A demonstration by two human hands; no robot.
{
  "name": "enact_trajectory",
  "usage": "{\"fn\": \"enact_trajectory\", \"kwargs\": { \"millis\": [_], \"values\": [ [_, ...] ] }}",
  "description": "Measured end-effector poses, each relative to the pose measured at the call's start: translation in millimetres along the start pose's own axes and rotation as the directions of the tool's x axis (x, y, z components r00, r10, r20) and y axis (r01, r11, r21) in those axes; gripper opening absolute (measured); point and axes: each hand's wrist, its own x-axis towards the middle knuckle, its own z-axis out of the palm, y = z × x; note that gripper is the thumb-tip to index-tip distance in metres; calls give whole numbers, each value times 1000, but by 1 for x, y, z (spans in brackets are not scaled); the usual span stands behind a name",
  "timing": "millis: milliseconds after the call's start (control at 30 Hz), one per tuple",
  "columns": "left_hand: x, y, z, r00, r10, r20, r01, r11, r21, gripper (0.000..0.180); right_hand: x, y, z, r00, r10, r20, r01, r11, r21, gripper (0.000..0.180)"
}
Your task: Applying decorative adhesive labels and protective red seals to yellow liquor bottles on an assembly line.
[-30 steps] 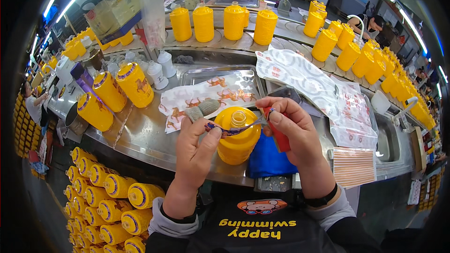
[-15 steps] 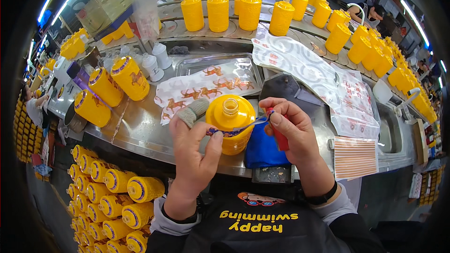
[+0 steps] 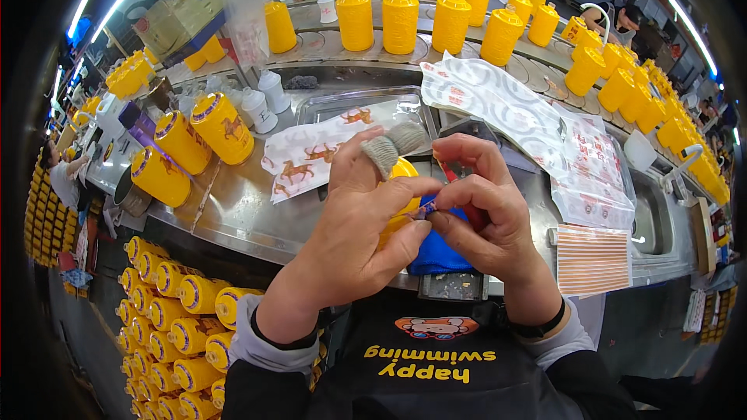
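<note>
Bottle (image 3: 401, 187), yellow and rounded, sits on a steel counter (image 3: 233, 210) that curves past the person, mostly hidden behind both hands. The counter is dull brushed metal; beyond it a second curved ledge carries a row of upright yellow bottles (image 3: 401, 19), under long ceiling lights. 3 more yellow bottles (image 3: 191, 144) lie tilted at left, and a stack of them (image 3: 175, 319) fills the space below the counter edge. Glossy printed sheets (image 3: 513, 120) spread across the right, and 1 with horse figures (image 3: 311, 155) lies by a steel tray (image 3: 350, 101). A blue cloth (image 3: 436, 253) shows under the hands. Left hand (image 3: 354, 233), with 2 grey knit fingertip covers, and right hand (image 3: 486, 218) pinch a thin strip (image 3: 426, 208) between thumbs and forefingers, just over the bottle. What the red item under the right fingers is cannot be made out.
</note>
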Motion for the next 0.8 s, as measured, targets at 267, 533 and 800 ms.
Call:
{"fn": "enact_trajectory", "kwargs": {
  "millis": [267, 533, 800],
  "values": [
    [2, 8, -2, 978, -187, 98, 204, 955, -216, 17, -1, -11, -11, 996, 27, 79, -18, 993, -114, 10],
    [4, -6, -36, 968, -163, 192, 207, 948, -240, 18, 0, -10, -9, 962, 215, 169, -243, 955, 168, 11],
    [16, -57, -19, 964, -195, -180, 231, 952, 203, 26, 13, 13, 13, 980, 192, 60, -196, 979, 61, 23]
  ]
}}
